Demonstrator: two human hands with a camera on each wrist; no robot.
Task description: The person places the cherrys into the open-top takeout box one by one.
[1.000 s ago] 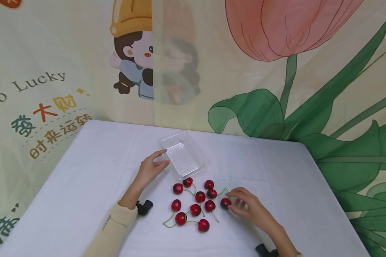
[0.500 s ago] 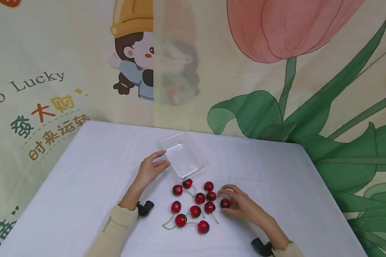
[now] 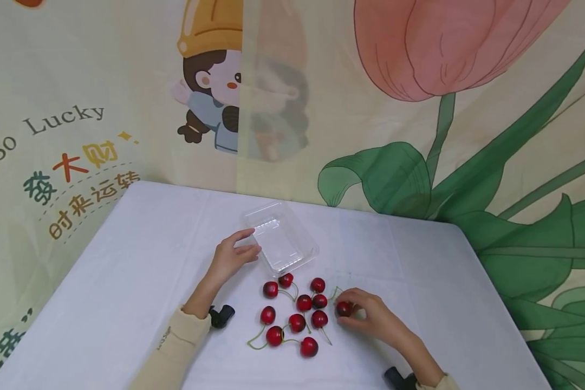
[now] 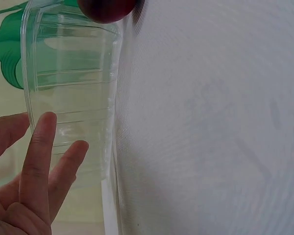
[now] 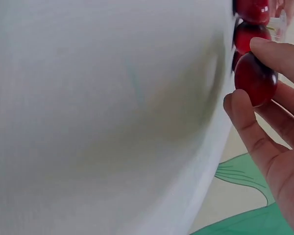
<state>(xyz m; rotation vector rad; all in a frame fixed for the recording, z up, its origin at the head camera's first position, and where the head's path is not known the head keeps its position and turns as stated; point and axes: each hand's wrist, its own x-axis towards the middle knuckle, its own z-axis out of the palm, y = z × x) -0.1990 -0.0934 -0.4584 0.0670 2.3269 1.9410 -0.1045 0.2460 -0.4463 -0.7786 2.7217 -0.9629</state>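
The person's right hand (image 3: 370,314) held a round, glossy, dark red cherry (image 5: 255,79) pinched between thumb and fingertips, at the right-hand side of the group; whether this fruit touched the cloth could not be told. Ten further round red cherries with thin green stems (image 3: 297,323) lay loose on the table with a smooth white cloth (image 3: 136,271), near one another and between the two hands.

The left hand (image 3: 230,256) was at the left side of a clear, rectangular plastic container (image 3: 280,246), its fingers apart and its fingertips at the rim and outer wall. The container stood upright beyond the fruit, its near corner just beside the closest cherry; contact there could not be confirmed.

Both forearms wore cream sleeves (image 3: 175,341), and a black device (image 3: 221,316) was seen at each wrist. Behind the table hung a pale printed backdrop (image 3: 341,130) with a large pink tulip, green leaves and a cartoon figure.
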